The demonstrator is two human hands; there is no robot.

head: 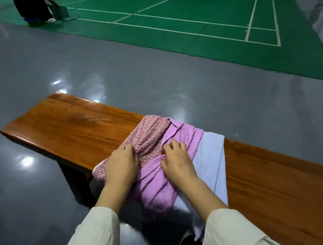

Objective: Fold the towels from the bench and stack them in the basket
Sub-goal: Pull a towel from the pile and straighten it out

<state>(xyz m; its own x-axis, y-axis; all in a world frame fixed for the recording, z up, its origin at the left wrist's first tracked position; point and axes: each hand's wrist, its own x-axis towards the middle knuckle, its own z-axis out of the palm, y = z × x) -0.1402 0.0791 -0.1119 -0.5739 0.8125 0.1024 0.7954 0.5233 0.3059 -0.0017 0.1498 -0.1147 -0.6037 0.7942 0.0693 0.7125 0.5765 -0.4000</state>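
**Both grips bunching towels on the wooden tabletop**

Three towels lie overlapped across the middle of the long brown wooden tabletop [66, 129], their near ends hanging over its front edge. A mauve nubbly towel [149, 131] sits furthest left and partly on top. A smooth lilac towel [154, 189] lies beneath and beside it, heavily creased. A pale blue towel [211, 157] lies under the lilac one and shows along its right side.

The left grip [121, 165] rests palm down on the near left part of the mauve nubbly towel; its fingertips are curled into a raised ridge of that cloth, holding it gathered. The right grip [176, 161] lies palm down on the lilac towel, just right of the mauve one; its fingers are bent and pinch the lilac fabric into folds that fan out from them. The two grips are near each other but apart. Cream sleeves [93, 241] cover both forearms.

Both ends of the tabletop show bare wood. Around it is a glossy grey floor [151, 79]; beyond that lies a green court [184, 15] with white lines, where another person [33, 8] in dark clothes bends beside a grey box [62, 11] at the far left.
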